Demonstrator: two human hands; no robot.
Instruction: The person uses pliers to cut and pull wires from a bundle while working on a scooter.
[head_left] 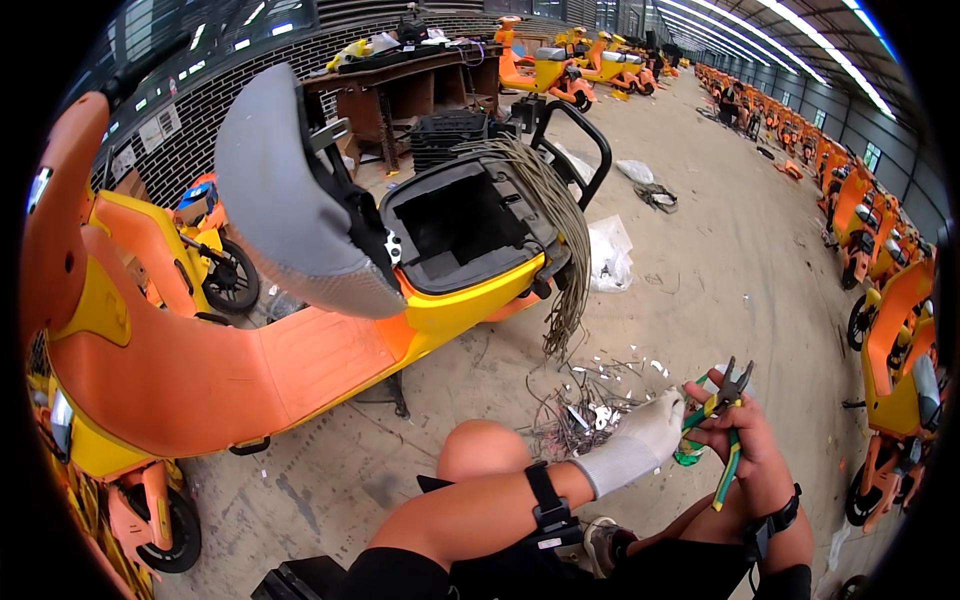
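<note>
My right hand [757, 436], bare, holds a pair of pliers [728, 470] with green-and-yellow handles. The jaws point up and stand apart; the handles are spread. My left hand [648, 432] wears a pale grey glove. Its fingers are drawn together against the right hand's fingers, and what they grip is hidden. A crumpled green thing [688, 456] shows between the hands, its kind unclear. In front stands an orange-and-yellow scooter [320, 350] with its grey seat [290, 190] tipped up over a dark open compartment [465, 225]. A bundle of thin brownish strands [568, 255] drapes over its rear.
Cut strands and white scraps [590, 415] litter the floor below my left hand. A white plastic bag [609, 254] lies behind the scooter. A cluttered brown desk [400, 90] stands against the brick wall. Rows of scooters [895, 370] line the right side; a person [735, 103] sits far off.
</note>
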